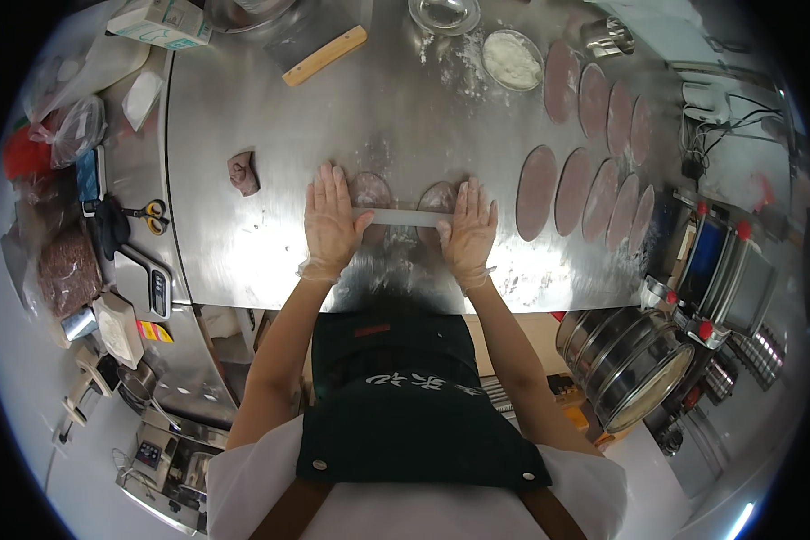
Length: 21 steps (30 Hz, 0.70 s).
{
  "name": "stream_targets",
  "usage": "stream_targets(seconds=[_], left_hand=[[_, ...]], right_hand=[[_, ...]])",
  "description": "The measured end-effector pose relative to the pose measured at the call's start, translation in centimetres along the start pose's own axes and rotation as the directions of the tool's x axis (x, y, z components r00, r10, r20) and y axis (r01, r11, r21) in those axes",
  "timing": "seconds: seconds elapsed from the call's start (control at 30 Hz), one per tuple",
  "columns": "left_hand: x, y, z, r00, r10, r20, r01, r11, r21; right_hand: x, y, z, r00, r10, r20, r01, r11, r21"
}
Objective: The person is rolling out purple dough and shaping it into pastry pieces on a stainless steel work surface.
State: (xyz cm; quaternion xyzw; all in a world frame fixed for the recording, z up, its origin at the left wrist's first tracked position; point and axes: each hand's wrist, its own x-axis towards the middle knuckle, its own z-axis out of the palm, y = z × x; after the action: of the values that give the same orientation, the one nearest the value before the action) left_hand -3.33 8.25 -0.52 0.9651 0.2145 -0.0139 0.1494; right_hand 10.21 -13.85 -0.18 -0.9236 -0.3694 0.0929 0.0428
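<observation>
Rolling out looks to be the step in hand. By the left edge of the steel surface (234, 108) sits a dough lump (241, 175). Nearer the front edge, the left hand (329, 221) lies flat, fingers extended, at one end of a white rolling pin (400, 217) crossing two small dough pieces (370, 188); the right hand (468, 229), likewise flat, meets the other end. Even pressure seems needed next. Thin ovals (537, 193) line the right edge.

On the counter (270, 117), a rolling pin (405, 217) spans from the left hand (330, 223) to the right hand (470, 229), across two dough pieces (370, 188). Left of these lies a dough lump (242, 174); right, two rows of dough sheets (536, 193). Farther back are a scraper (326, 56) and, to its right, a bowl (486, 67) holding flour (514, 61).
</observation>
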Motion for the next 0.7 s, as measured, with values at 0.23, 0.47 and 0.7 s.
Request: stream_targets(seconds=[0.23, 0.47, 0.7], left_hand=[[5.9, -0.1, -1.0, 1.0, -0.002, 0.008, 0.001, 0.997, 0.081], [12.8, -0.6, -1.1, 0.99, 0.025, -0.141, -0.015, 0.997, 0.071], [7.6, -1.1, 0.1, 0.945, -0.004, -0.326, -0.023, 0.997, -0.08]], right_hand=[[5.5, 0.5, -0.3, 0.997, 0.032, -0.077, -0.036, 0.998, -0.048], [11.9, 1.6, -1.2, 0.968, 0.098, -0.229, -0.114, 0.992, -0.058], [8.4, 1.5, -0.5, 0.954, 0.126, -0.272, -0.117, 0.992, 0.047]])
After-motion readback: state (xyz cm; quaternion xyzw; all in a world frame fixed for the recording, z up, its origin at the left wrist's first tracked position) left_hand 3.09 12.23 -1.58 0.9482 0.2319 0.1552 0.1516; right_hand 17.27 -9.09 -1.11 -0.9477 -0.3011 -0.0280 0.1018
